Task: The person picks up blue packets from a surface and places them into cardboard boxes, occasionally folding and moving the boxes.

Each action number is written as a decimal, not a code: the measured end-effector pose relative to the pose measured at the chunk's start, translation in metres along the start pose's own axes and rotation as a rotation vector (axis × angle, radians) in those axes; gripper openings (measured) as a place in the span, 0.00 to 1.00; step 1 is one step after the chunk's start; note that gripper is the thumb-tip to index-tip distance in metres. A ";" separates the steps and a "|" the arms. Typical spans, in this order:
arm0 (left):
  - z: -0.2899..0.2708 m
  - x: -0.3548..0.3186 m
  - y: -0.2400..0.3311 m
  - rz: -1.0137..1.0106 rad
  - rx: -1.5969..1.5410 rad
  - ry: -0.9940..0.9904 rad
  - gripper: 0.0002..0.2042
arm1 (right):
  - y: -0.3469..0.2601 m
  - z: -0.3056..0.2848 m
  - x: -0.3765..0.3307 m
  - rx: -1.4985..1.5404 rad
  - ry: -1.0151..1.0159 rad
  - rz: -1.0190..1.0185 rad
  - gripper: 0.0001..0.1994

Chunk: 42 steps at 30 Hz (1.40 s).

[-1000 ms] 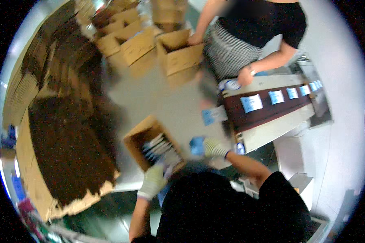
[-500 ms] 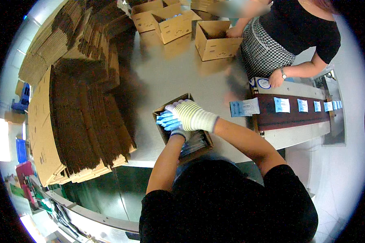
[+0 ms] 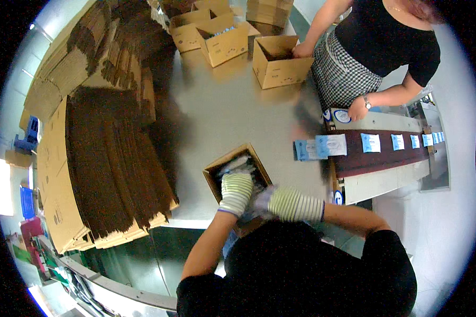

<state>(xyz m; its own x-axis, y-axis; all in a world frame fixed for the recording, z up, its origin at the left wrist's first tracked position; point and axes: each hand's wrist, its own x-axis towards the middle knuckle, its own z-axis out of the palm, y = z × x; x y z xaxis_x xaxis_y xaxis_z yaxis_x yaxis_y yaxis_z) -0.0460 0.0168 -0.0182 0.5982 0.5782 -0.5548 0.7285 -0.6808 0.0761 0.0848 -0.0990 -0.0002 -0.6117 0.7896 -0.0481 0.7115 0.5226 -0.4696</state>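
My left hand [image 3: 235,194], in a striped knit glove, reaches down into an open cardboard box [image 3: 213,183] on the metal table. Its fingertips lie on or beside pale, shiny packets [image 3: 239,165] in the box, and whether they grip one cannot be made out. At the box's near right edge is my right hand [image 3: 292,203], gloved alike and smeared by motion. Its fingers are too blurred to read. My forearms and head hide the near end of the box.
Flattened cardboard boxes [image 3: 116,169] stand stacked at the left. Blue-and-white packets [image 3: 331,145] lie along a dark conveyor belt [image 3: 359,164], two overlapping at its table end. Across the table, a co-worker's hand [image 3: 302,50] reaches into an open box [image 3: 283,73], beside other boxes [image 3: 225,46].
My right hand has drawn back from the box's far end toward its near right side. My left hand now shows over the packets. Another packet has reached the belt's end.
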 end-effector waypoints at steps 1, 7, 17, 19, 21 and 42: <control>-0.001 -0.001 0.006 -0.038 -0.015 0.216 0.16 | -0.005 0.016 -0.011 0.108 -0.046 -0.002 0.16; 0.043 0.029 -0.041 -0.096 0.074 0.191 0.21 | -0.016 0.057 0.006 -0.027 -0.080 -0.063 0.19; -0.085 -0.095 -0.070 0.082 -0.029 0.955 0.23 | 0.135 -0.023 0.217 -0.541 0.295 0.482 0.09; -0.105 -0.147 -0.083 -0.085 0.060 1.020 0.23 | 0.143 -0.087 0.260 -0.516 0.456 0.460 0.29; -0.105 -0.195 -0.095 -0.338 0.123 1.128 0.23 | 0.105 -0.138 0.258 -0.557 0.300 0.322 0.31; -0.118 -0.251 -0.127 -0.831 0.413 1.330 0.21 | 0.052 0.098 -0.027 0.178 -0.066 0.447 0.24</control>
<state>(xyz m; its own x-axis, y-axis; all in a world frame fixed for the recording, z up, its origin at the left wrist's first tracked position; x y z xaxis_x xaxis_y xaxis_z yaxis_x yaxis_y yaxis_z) -0.2489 0.0115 0.2091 0.1166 0.6392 0.7601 0.9777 0.0605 -0.2009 0.1046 -0.1245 -0.1095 -0.2842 0.8992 -0.3326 0.8431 0.0692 -0.5333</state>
